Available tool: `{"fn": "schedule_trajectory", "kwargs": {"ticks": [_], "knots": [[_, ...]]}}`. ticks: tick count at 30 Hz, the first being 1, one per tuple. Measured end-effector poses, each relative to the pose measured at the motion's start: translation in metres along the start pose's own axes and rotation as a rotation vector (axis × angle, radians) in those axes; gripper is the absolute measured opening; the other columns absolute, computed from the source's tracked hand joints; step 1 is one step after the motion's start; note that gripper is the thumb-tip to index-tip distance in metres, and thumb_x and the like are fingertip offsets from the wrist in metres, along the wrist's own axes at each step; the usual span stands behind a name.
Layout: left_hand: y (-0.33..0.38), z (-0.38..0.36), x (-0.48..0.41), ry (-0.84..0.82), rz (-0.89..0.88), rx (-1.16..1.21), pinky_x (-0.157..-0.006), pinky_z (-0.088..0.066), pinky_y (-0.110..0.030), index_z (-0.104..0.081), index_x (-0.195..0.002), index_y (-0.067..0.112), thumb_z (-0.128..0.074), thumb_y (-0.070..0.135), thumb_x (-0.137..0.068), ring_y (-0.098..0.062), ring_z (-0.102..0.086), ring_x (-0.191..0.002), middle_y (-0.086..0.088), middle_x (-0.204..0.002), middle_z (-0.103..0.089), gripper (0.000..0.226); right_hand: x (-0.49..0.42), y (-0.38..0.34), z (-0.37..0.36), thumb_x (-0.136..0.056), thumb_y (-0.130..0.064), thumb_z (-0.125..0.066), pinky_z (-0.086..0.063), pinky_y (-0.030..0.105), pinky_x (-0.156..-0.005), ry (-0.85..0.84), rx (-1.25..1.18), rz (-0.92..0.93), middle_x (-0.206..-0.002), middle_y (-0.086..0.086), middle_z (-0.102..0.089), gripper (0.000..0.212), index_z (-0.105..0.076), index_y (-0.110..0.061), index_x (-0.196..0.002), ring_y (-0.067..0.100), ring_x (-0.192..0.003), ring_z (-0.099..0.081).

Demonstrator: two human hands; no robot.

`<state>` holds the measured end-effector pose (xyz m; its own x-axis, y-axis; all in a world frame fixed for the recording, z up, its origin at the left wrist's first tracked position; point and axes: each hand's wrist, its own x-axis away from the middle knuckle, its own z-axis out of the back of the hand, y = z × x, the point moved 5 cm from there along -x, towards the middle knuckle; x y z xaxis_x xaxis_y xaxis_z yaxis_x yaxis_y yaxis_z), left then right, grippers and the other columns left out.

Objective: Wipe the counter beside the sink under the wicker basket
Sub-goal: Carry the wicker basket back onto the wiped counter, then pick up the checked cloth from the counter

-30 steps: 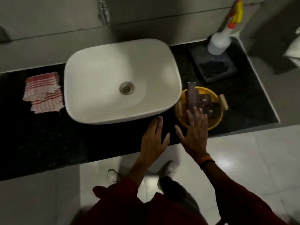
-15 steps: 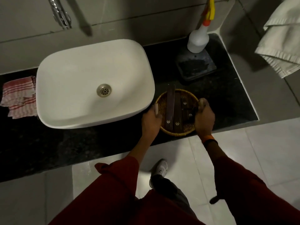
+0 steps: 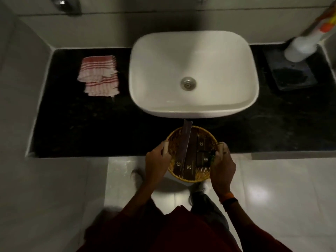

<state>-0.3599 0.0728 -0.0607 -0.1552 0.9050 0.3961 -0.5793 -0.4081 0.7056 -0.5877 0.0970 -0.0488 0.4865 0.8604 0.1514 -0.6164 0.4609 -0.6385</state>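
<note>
Clearing step: striped cloth (image 3: 99, 75) lies far left on counter (image 3: 72, 124); left hand (image 3: 157, 161) & right hand (image 3: 223, 165) each grip a handle of wicker basket (image 3: 192, 153), held over the near edge, below sink (image 3: 193, 73). Next, prob. park basket left, then fetch cloth.

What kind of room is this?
Most likely a bathroom: a white vessel sink sits on a dark stone counter, with tiled walls and a spray bottle in the corner.

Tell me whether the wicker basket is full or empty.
Not empty: the wicker basket holds several dark flat packets, one leaning over its far rim.
</note>
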Motion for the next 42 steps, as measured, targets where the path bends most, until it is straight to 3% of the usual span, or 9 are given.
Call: {"fn": "schedule_trajectory", "kwargs": {"ticks": [3,8,12,17,23,27,33,38,42], "knots": [[-0.063,0.087,-0.016,0.062,0.027,-0.017,-0.049,-0.037,-0.012,-0.063,-0.089,0.021,-0.057,0.014,-0.095,-0.003,-0.052,-0.053,0.010,-0.064,-0.053,0.010,0.040,-0.072,-0.069,-0.104,-0.004,-0.043,-0.055,0.039,-0.070,-0.050,-0.064,0.073,-0.098,0.010,-0.068,0.023,-0.058,-0.005,-0.122,0.023,-0.078,-0.064],[-0.135,0.216,-0.054,0.155,0.046,-0.001,-0.056,-0.051,-0.027,-0.065,-0.097,0.011,-0.057,0.006,-0.093,-0.013,-0.058,-0.061,0.000,-0.072,-0.060,0.010,0.075,-0.182,-0.176,-0.107,-0.009,-0.041,-0.041,0.011,-0.065,-0.111,-0.188,0.138,-0.093,-0.003,-0.063,0.022,-0.059,-0.009,-0.119,0.007,-0.075,-0.060],[-0.169,0.285,-0.091,0.201,0.057,0.051,-0.059,-0.055,-0.019,-0.067,-0.118,0.008,-0.059,0.005,-0.093,-0.014,-0.062,-0.065,-0.008,-0.083,-0.068,0.027,0.082,-0.250,-0.231,-0.107,-0.012,-0.042,-0.047,0.022,-0.074,-0.155,-0.241,0.164,-0.092,-0.003,-0.062,0.018,-0.059,-0.012,-0.111,0.009,-0.078,-0.059],[-0.179,0.314,-0.119,0.170,0.087,0.147,-0.083,-0.062,-0.043,-0.057,-0.138,0.015,-0.061,0.007,-0.093,-0.027,-0.071,-0.094,-0.010,-0.106,-0.071,0.046,0.075,-0.284,-0.259,-0.103,-0.009,-0.045,-0.043,0.026,-0.082,-0.128,-0.160,0.146,-0.102,0.006,-0.069,0.020,-0.060,-0.013,-0.116,0.019,-0.089,-0.065],[-0.172,0.336,-0.168,0.295,0.119,0.194,-0.112,-0.045,-0.044,-0.050,-0.144,0.017,-0.061,0.028,-0.097,-0.026,-0.054,-0.134,-0.009,-0.144,-0.058,0.050,0.044,-0.307,-0.260,-0.094,-0.032,-0.064,-0.046,0.045,-0.111,-0.028,-0.111,0.095,-0.133,0.005,-0.067,0.044,-0.060,-0.018,-0.135,0.024,-0.126,-0.059],[-0.134,0.349,-0.271,0.272,0.085,0.180,-0.109,-0.047,-0.042,-0.050,-0.143,0.006,-0.055,0.020,-0.101,-0.028,-0.057,-0.130,-0.015,-0.141,-0.059,0.045,-0.028,-0.364,-0.294,-0.098,-0.029,-0.063,-0.054,0.044,-0.096,-0.105,-0.177,0.171,-0.117,0.011,-0.073,0.029,-0.067,-0.010,-0.119,0.029,-0.109,-0.069],[-0.117,0.335,-0.391,0.175,0.173,0.104,-0.097,-0.053,-0.043,-0.054,-0.137,0.002,-0.075,0.036,-0.086,-0.037,-0.061,-0.124,-0.021,-0.135,-0.062,0.064,-0.118,-0.396,-0.365,-0.092,-0.056,-0.058,-0.048,0.050,-0.107,-0.300,0.061,-0.064,-0.141,0.016,-0.056,0.068,-0.048,-0.009,-0.140,0.037,-0.131,-0.052],[-0.118,0.319,-0.398,-0.037,0.204,-0.060,-0.081,-0.057,-0.038,-0.066,-0.119,0.003,-0.078,0.040,-0.080,-0.036,-0.069,-0.107,-0.019,-0.121,-0.070,0.055,-0.125,-0.387,-0.370,-0.090,-0.043,-0.061,-0.054,0.040,-0.087,-0.415,0.099,-0.069,-0.119,0.017,-0.069,0.046,-0.065,-0.005,-0.117,0.036,-0.109,-0.066],[-0.107,0.322,-0.364,-0.126,0.155,0.406,-0.068,-0.060,-0.026,-0.073,-0.105,0.004,-0.080,0.019,-0.083,-0.017,-0.075,-0.078,-0.021,-0.113,-0.074,0.028,-0.111,-0.383,-0.339,-0.093,-0.045,-0.062,-0.050,0.034,-0.082,-0.385,-0.143,-0.123,-0.090,0.010,-0.068,0.042,-0.075,-0.005,-0.094,0.032,-0.102,-0.068]]}}
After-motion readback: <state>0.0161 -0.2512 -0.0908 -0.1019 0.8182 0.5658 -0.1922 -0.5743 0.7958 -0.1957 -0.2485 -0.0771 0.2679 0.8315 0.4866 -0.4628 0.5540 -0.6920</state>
